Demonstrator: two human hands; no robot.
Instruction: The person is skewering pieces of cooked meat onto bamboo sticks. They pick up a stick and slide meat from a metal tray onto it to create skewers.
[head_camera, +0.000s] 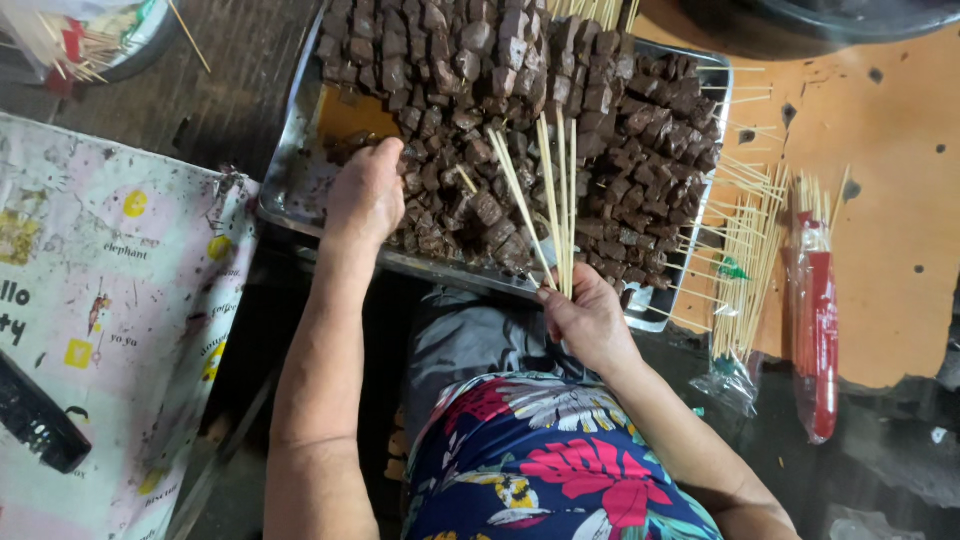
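Here, the person's left hand (366, 195) is reaching into the metal tray (290, 190) near its left edge, fingers curled down among the dark meat cubes (440, 190); whether it is gripping 1 cannot be told. The right hand (590, 320) is sitting at the tray's near edge, closed around a small bunch of bamboo skewers (553, 200) that is fanning up over the meat. Loose skewers (745, 250) and a red packet (815, 320) are lying just beyond the tray's right edge.
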